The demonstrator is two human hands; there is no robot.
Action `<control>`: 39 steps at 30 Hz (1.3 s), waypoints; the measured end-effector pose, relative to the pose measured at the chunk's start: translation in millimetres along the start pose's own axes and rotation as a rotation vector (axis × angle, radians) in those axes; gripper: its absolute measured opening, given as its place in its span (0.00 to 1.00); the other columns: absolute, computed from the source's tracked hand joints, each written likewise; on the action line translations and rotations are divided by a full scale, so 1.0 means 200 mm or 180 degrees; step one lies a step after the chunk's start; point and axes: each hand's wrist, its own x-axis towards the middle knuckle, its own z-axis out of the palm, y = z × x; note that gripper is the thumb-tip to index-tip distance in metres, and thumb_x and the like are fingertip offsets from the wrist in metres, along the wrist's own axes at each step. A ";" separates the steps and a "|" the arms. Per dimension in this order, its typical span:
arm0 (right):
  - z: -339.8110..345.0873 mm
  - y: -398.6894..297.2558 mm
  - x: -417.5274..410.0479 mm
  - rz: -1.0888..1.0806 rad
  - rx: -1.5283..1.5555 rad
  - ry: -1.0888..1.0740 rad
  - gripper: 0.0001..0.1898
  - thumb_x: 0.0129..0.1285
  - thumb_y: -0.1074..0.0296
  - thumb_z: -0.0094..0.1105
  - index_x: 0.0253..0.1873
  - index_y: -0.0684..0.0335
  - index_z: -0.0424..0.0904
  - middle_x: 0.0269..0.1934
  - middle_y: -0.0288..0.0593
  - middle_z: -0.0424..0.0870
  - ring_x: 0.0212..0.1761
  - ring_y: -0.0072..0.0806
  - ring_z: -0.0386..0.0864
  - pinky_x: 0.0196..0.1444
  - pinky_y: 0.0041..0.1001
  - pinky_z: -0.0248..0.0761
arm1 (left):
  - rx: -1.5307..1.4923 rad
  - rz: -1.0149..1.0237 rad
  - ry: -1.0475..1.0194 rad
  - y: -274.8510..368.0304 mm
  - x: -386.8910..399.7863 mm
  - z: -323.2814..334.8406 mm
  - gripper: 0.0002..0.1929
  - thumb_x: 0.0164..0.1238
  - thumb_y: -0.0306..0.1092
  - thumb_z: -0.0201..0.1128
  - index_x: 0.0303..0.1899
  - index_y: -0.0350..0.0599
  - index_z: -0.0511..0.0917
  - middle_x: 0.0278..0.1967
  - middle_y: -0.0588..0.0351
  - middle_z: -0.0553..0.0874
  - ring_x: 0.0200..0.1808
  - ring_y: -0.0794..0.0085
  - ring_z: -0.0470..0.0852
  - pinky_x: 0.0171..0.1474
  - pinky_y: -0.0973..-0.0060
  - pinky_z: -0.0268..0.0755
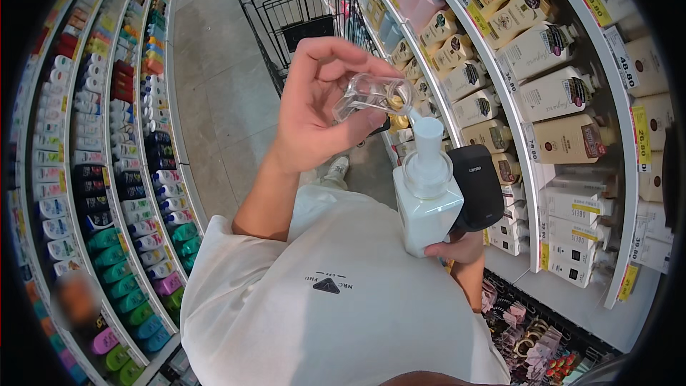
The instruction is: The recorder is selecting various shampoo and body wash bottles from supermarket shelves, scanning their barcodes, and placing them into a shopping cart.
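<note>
My left hand (321, 107) pinches a clear plastic cap (375, 95) between thumb and fingers. The cap is tilted, with its round end close beside the pump head (429, 131) of a square white pump bottle (429, 214). Whether the cap touches the nozzle cannot be told. My right hand (458, 248) grips the lower part of this bottle, with the thumb on its near side. Against the bottle's right side is a black handheld device (476, 187); its hold is partly hidden.
Shelves of bottles (557, 91) rise close on the right, above hanging hair accessories (528, 332). More bottle shelves (115, 257) line the left. A black wire shopping cart (300, 10) stands ahead in the aisle (214, 91).
</note>
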 end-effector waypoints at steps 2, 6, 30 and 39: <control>0.01 -0.03 0.00 0.0020 0.0121 0.0051 0.51 0.36 0.76 0.88 0.71 0.69 0.70 0.64 0.43 0.79 0.64 0.30 0.76 0.68 0.33 0.69 | -0.0091 0.0067 0.0090 0.01 0.01 -0.01 0.29 0.60 0.19 0.65 0.65 0.35 0.70 0.54 0.40 0.83 0.56 0.56 0.83 0.60 0.61 0.76; -0.01 -0.06 0.00 -0.0018 -0.0092 -0.0003 0.48 0.36 0.76 0.88 0.68 0.70 0.73 0.62 0.43 0.81 0.62 0.29 0.77 0.66 0.32 0.70 | 0.0574 0.0277 -0.0375 0.08 0.05 -0.08 0.22 0.57 0.18 0.65 0.56 0.33 0.77 0.52 0.39 0.83 0.55 0.57 0.82 0.59 0.63 0.76; -0.09 -0.06 0.13 0.0452 0.1063 -0.0695 0.63 0.24 0.73 0.88 0.75 0.70 0.63 0.65 0.46 0.78 0.68 0.35 0.74 0.70 0.34 0.65 | -0.1617 -0.0223 -0.0076 -0.03 0.08 0.12 0.07 0.76 0.30 0.59 0.48 0.44 0.71 0.71 0.33 0.66 0.56 0.37 0.84 0.50 0.50 0.88; -0.07 -0.01 0.17 0.0400 0.1430 -0.0948 0.62 0.27 0.74 0.87 0.75 0.71 0.61 0.67 0.48 0.76 0.68 0.34 0.75 0.69 0.33 0.67 | -0.1935 -0.0089 0.0111 0.05 0.11 0.17 0.22 0.74 0.33 0.63 0.64 0.38 0.66 0.70 0.29 0.67 0.58 0.37 0.83 0.57 0.50 0.83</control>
